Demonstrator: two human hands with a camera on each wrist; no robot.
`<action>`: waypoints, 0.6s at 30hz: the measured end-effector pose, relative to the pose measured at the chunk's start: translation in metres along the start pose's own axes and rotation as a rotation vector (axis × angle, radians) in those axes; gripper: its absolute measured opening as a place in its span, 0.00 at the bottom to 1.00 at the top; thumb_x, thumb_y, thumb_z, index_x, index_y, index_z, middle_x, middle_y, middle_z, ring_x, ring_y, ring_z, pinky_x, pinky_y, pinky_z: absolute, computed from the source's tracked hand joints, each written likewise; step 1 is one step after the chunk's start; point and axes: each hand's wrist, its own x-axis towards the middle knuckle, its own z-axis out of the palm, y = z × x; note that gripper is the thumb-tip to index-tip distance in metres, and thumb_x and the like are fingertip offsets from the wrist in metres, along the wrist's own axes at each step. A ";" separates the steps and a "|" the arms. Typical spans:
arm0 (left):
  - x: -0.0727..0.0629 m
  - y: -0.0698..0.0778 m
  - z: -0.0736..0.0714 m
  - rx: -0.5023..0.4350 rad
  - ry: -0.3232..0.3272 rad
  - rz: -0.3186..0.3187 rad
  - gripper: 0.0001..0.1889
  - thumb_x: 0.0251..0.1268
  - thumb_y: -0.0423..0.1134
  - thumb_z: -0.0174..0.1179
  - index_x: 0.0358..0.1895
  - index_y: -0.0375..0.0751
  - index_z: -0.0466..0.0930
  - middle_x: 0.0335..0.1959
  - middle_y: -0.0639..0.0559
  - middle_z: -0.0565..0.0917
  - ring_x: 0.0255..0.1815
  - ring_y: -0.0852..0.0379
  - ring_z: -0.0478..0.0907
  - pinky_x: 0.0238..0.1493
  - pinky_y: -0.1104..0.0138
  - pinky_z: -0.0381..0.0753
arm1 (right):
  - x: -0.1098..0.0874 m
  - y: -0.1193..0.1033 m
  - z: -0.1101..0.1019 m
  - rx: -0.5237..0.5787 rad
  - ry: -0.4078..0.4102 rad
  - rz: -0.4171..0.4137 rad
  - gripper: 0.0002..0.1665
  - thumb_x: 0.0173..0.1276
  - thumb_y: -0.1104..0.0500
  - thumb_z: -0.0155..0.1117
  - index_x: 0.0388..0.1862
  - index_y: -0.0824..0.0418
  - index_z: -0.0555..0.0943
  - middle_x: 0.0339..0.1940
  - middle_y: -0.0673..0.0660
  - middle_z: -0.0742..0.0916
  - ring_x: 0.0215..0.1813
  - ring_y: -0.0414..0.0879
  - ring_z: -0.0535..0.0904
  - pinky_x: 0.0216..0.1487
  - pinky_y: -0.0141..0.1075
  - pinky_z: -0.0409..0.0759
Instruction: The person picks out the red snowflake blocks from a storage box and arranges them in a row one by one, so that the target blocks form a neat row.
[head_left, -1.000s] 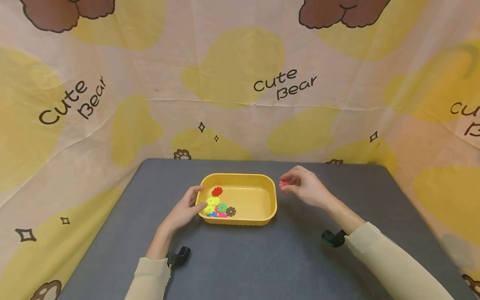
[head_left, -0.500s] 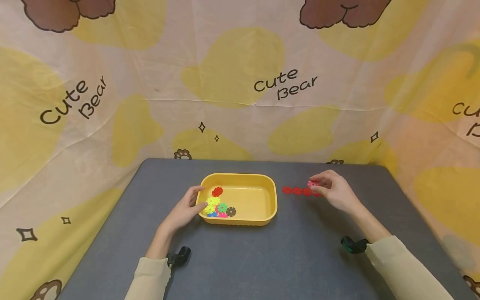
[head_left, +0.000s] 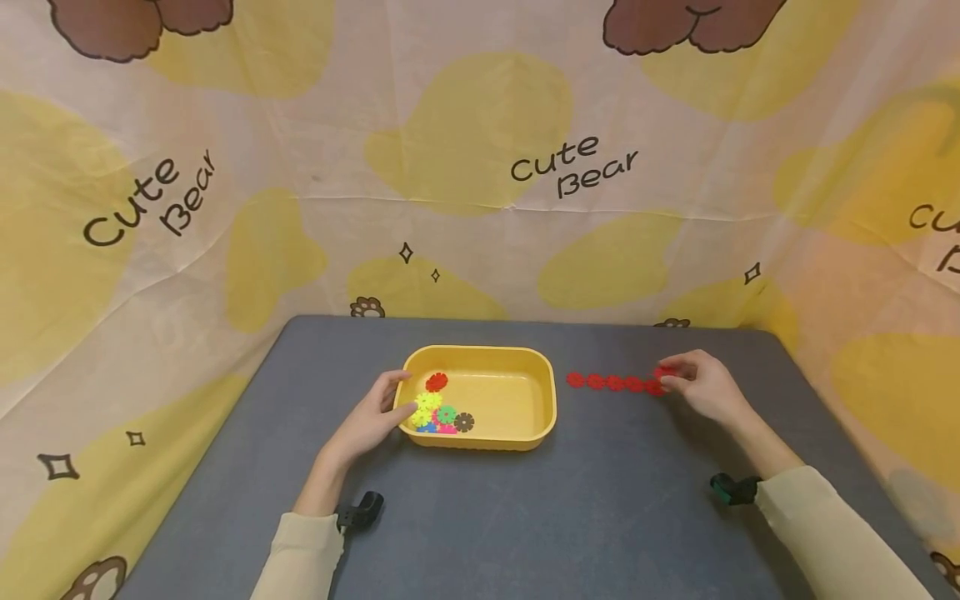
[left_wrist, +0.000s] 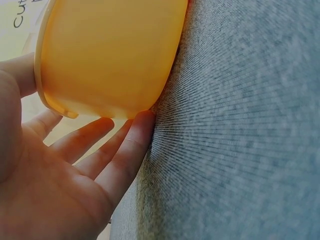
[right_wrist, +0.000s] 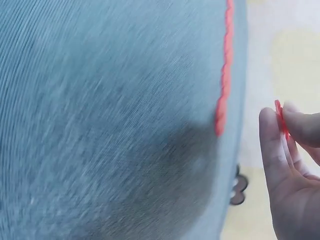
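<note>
My left hand (head_left: 369,423) holds the left end of a yellow plastic bin (head_left: 517,433), its thumb over the rim. In the left wrist view, fingertips (left_wrist: 142,125) touch the bin's outer wall. My right hand (head_left: 705,390) pinches a red snowflake disc (right_wrist: 281,120) between thumb and fingers. It hovers over the right end of a row of several red snowflake discs (head_left: 615,383) lying on the table, apart from them in the right wrist view. In the bin's left part lie yellow, green, brown, blue and pink discs (head_left: 446,414) and a red disc (head_left: 437,382).
The grey table (head_left: 525,517) extends around the bin and the row. A patterned cloth (head_left: 465,167) hangs behind it and along both sides. Each wrist wears a black camera (head_left: 735,489).
My right hand has moved right from beside the bin, carrying the disc past the row to its far end. The red row, hidden at first, has come into view. The left hand stays put.
</note>
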 end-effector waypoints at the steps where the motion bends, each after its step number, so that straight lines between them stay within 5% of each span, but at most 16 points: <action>1: 0.000 0.000 0.000 0.001 0.000 0.000 0.32 0.74 0.44 0.61 0.74 0.45 0.58 0.80 0.37 0.54 0.81 0.34 0.50 0.75 0.42 0.57 | 0.000 0.003 -0.001 -0.012 -0.004 0.005 0.19 0.72 0.63 0.67 0.58 0.71 0.81 0.52 0.67 0.79 0.44 0.54 0.88 0.38 0.34 0.81; 9: 0.001 0.000 0.000 0.009 0.002 -0.001 0.31 0.74 0.44 0.61 0.74 0.45 0.58 0.80 0.37 0.55 0.80 0.34 0.51 0.75 0.42 0.57 | 0.002 0.023 -0.004 -0.116 -0.048 0.022 0.18 0.70 0.65 0.68 0.54 0.75 0.81 0.37 0.62 0.89 0.35 0.51 0.86 0.33 0.39 0.81; 18: -0.001 0.000 0.000 0.011 0.001 0.001 0.31 0.74 0.45 0.61 0.74 0.46 0.58 0.80 0.37 0.55 0.80 0.34 0.50 0.75 0.42 0.56 | 0.002 0.032 -0.002 -0.197 -0.052 0.015 0.15 0.70 0.65 0.67 0.50 0.75 0.83 0.41 0.67 0.85 0.39 0.58 0.81 0.36 0.47 0.81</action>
